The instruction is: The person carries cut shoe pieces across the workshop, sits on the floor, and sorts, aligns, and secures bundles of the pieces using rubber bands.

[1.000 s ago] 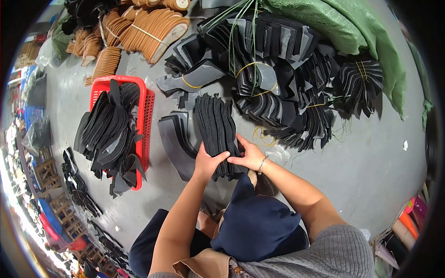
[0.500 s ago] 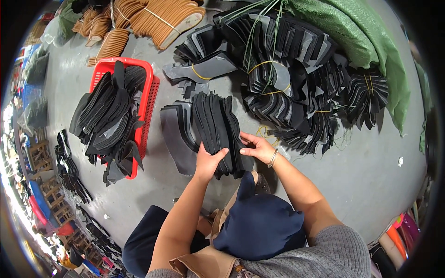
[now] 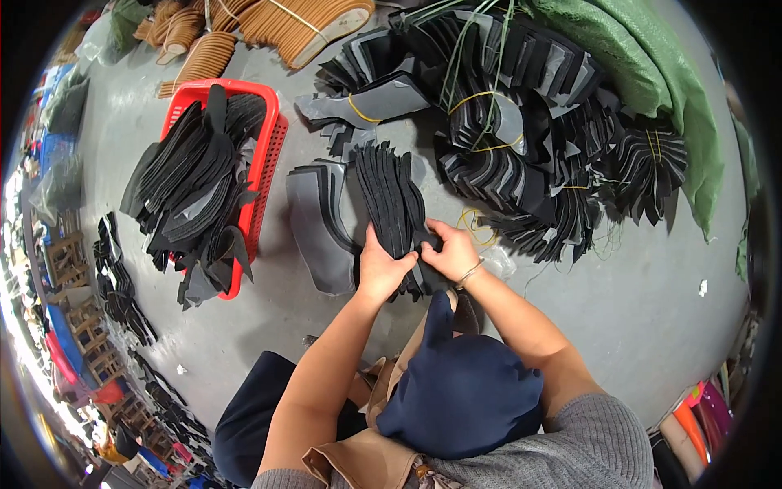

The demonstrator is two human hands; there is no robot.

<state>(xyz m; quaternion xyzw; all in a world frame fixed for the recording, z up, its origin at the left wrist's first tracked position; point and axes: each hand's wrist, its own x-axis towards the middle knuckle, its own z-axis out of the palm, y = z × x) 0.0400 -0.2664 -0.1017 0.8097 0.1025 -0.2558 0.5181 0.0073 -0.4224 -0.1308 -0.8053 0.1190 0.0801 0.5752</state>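
A stack of black cut sheet pieces (image 3: 383, 191) stands on edge on the floor in front of me, its layers pressed side by side. My left hand (image 3: 384, 267) is closed round its left side, the thumb lying across the near part. Curled fingers of my right hand (image 3: 450, 253) pinch the right edge of the same stack. Just left of it lies a smaller pile of curved grey-black pieces (image 3: 314, 232), apart from the left fingers. The undersides of the gripped layers are hidden by my hands.
A red plastic basket (image 3: 273, 155) heaped with black pieces stands to the left. Yellow-tied bundles of black pieces (image 3: 497, 187) cover the far right, beside a green sack (image 3: 652, 73). Tan ribbed bundles (image 3: 301, 28) lie at the back. Black strips (image 3: 122, 277) line the left floor.
My right fingers have curled in on the stack's edge, and its layers look more tightly squeezed together. The whole view has shifted slightly.
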